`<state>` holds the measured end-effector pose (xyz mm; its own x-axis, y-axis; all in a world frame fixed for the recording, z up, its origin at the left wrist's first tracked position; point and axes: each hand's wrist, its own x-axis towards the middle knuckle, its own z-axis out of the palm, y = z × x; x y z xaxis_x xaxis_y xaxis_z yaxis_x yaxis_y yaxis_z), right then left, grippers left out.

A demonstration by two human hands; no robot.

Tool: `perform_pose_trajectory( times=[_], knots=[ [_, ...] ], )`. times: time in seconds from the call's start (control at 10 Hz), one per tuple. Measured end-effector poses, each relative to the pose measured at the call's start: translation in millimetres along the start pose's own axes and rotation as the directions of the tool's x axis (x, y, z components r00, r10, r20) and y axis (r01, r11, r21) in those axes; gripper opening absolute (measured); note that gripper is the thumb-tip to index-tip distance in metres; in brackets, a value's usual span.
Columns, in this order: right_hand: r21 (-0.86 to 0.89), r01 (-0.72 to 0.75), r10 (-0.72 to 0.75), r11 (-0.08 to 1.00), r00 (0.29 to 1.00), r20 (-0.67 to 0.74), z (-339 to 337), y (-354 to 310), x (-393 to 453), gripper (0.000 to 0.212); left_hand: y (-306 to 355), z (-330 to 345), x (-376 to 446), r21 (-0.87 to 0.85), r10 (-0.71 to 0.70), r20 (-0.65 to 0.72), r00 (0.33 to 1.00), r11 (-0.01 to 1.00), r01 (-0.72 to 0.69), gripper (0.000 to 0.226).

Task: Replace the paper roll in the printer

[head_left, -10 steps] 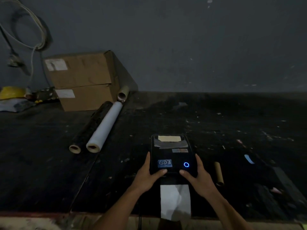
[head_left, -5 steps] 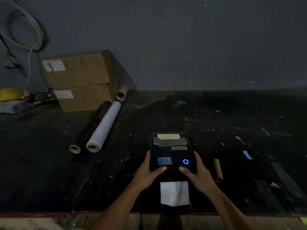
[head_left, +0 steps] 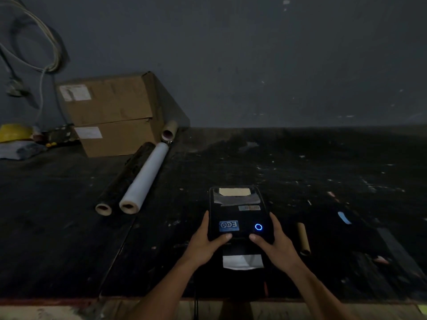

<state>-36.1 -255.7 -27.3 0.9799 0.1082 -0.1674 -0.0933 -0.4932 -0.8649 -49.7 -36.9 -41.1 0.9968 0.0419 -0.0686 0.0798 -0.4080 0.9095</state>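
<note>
A black printer (head_left: 239, 214) with a glowing blue ring button and a blue label sits on the dark workbench (head_left: 69, 239) near its front edge. My left hand (head_left: 206, 243) grips the printer's left side, thumb on its front edge. My right hand (head_left: 276, 244) grips the right side the same way. A short strip of white paper (head_left: 242, 261) sticks out of the printer's front slot between my wrists. A bare brown cardboard core (head_left: 303, 239) lies on the bench just right of my right hand.
Two long rolls, one dark (head_left: 126, 179) and one white (head_left: 145, 179), lie to the left. Behind them stand two stacked cardboard boxes (head_left: 113, 114) with a tube (head_left: 169, 131) beside them. Cables (head_left: 46, 49) hang on the wall at far left, above a yellow object (head_left: 13, 131).
The white paper strip at the printer's front has grown shorter across the frames. Both hands have stayed on the printer's sides.
</note>
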Motion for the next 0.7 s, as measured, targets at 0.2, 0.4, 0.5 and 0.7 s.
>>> perform_pose_trajectory(
  times=[0.2,0.4,0.5,0.7],
  knots=[
    [0.009,-0.003,0.003,1.000,1.000,0.008,-1,-1,-1,0.112,1,-1,-2,-0.010,-0.009,0.014,1.000,1.000,0.009,0.092],
    [-0.011,-0.045,0.045,0.999,0.998,0.041,-3,-7,-3,0.112,5,-3,-4,-0.002,-0.028,0.051,0.998,1.000,0.028,0.100],
    [-0.027,-0.054,0.056,0.998,0.997,0.053,-5,-9,-3,0.112,7,-5,-2,0.032,-0.045,0.066,0.997,0.999,0.043,0.103],
    [-0.213,-0.086,0.095,0.973,0.995,0.033,-14,-33,-9,0.103,33,-14,-8,0.169,-0.040,0.074,0.996,0.985,0.027,0.095]
  ],
)
